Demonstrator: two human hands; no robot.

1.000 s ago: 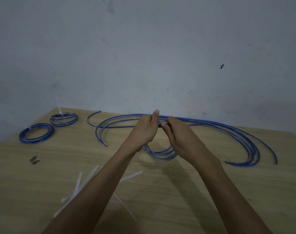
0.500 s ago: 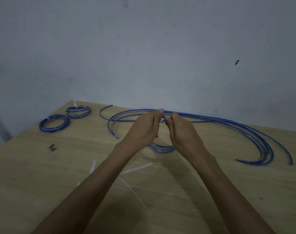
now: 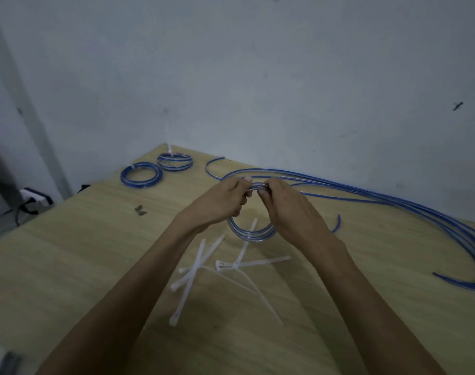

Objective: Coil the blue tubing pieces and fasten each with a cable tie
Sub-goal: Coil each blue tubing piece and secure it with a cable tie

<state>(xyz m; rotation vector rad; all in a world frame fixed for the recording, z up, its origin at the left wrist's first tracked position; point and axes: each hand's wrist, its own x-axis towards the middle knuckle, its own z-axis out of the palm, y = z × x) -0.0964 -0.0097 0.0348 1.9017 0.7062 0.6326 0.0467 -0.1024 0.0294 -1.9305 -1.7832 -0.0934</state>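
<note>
Both hands, left (image 3: 220, 200) and right (image 3: 290, 209), pinch the top of a blue coil (image 3: 251, 234) held upright above the table (image 3: 68, 253), fingertips nearly meeting, forearms stretched forward over loose ties (image 3: 204, 262), with two tied coils (image 3: 155, 170) at the far-left corner.

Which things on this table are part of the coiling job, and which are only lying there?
Part of the job:
- coil in hand, gripped by left hand and right hand
- loose tubing pieces
- spare cable ties
- two finished coils, each already tied

Just lying about:
- small dark scrap on the table
- cabled device beyond the table's left edge
</note>
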